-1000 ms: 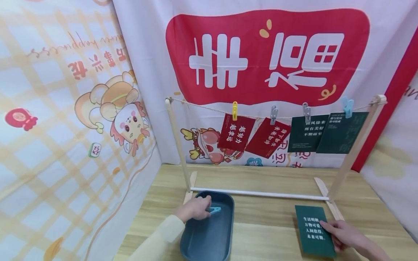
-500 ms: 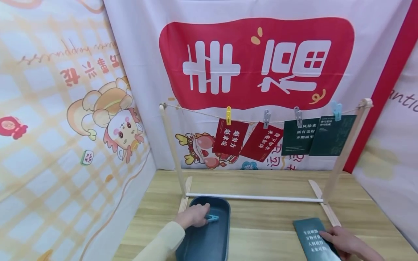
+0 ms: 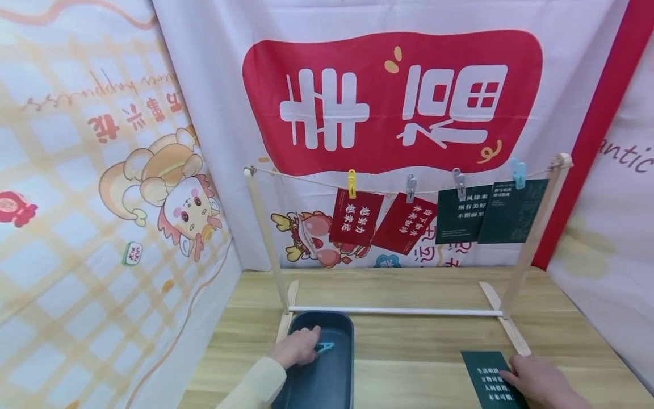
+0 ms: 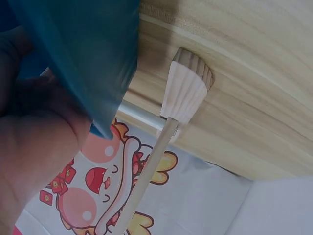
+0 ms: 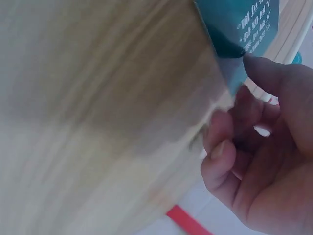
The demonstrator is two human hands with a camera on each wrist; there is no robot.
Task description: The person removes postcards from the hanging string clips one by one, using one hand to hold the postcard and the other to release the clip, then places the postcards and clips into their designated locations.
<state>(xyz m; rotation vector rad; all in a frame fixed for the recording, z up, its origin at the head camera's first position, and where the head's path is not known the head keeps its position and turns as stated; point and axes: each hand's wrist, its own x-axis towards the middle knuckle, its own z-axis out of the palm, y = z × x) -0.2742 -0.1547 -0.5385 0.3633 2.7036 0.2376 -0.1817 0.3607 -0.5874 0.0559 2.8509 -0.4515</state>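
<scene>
The right hand (image 3: 543,379) pinches a green card (image 3: 485,375) by its edge, so most print shows; the left hand (image 3: 296,347), fingertips partly hidden, seems to pinch a blue clip (image 3: 325,346) in the tray (image 3: 327,382); beyond those fingers, cards (image 3: 356,217) hang from string (image 3: 301,177)

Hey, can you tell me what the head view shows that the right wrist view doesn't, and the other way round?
Only the head view shows the left hand, the yellow clothespin on the line and the rightmost hanging green card.

Only the right wrist view shows the curled lower fingers of the right hand, from the palm side.

Both show that hand gripping a green card with white writing, with its thumb on the printed face, and the wooden tabletop.
</scene>
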